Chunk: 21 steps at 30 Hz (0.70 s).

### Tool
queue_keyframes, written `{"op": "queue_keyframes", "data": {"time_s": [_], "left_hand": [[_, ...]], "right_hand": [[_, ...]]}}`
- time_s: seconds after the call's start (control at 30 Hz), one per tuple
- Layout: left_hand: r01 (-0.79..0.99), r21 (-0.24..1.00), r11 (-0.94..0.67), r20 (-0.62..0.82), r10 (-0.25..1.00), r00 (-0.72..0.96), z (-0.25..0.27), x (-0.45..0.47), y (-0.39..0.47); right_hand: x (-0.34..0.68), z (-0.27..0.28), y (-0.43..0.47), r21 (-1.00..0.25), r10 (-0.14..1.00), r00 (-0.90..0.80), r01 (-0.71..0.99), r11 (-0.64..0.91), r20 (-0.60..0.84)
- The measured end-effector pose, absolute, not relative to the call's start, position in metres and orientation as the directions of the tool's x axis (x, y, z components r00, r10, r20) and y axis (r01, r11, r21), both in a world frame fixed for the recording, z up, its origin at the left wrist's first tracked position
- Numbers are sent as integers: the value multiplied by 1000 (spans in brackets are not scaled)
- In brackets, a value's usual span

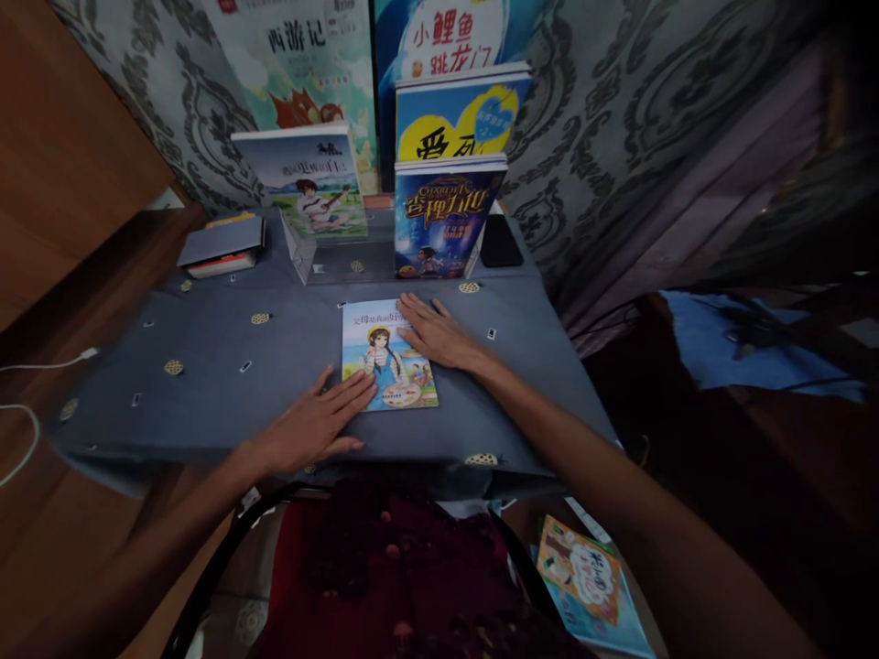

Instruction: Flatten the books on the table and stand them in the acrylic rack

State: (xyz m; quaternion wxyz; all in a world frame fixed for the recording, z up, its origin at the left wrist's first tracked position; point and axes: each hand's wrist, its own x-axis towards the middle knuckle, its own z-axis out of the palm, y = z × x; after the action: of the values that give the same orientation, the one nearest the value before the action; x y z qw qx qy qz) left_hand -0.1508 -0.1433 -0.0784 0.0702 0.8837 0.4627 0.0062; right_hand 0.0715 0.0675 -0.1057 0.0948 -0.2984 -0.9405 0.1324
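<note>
A thin paperback book (389,346) with a girl in a yellow hat on its cover lies flat and closed on the cloth-covered table (206,403). My left hand (320,423) rests on the book's lower left edge, fingers stretched out. Across its upper right corner lies my right hand (438,331), flat with fingers extended, hiding part of the title. Behind the book stands a clear acrylic book stand (350,264). It holds a green-and-white book (326,197) at left and a dark blue book (446,220) at right.
A blue-and-yellow book (457,114) and two larger books stand behind, against the patterned wall. Stacked books (223,247) lie at the table's back left. A black phone-like slab (501,242) sits at back right. More books (591,586) lie below the table's front right.
</note>
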Motion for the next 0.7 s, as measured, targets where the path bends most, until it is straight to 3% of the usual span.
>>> {"op": "queue_keyframes", "data": {"time_s": [0.13, 0.43, 0.6, 0.7], "left_hand": [[783, 118, -611, -46, 784, 619, -76, -137, -142], [655, 221, -722, -79, 656, 750, -67, -63, -101], [648, 260, -716, -68, 656, 752, -67, -68, -93], [706, 224, -671, -36, 719, 694, -74, -89, -80]], "right_hand": [[71, -107, 69, -322, 590, -801, 535, 781, 100], [76, -101, 69, -392, 578, -806, 495, 775, 124], [79, -103, 73, -465, 569, -811, 455, 759, 136], [83, -103, 77, -500, 567, -810, 433, 750, 150]]}}
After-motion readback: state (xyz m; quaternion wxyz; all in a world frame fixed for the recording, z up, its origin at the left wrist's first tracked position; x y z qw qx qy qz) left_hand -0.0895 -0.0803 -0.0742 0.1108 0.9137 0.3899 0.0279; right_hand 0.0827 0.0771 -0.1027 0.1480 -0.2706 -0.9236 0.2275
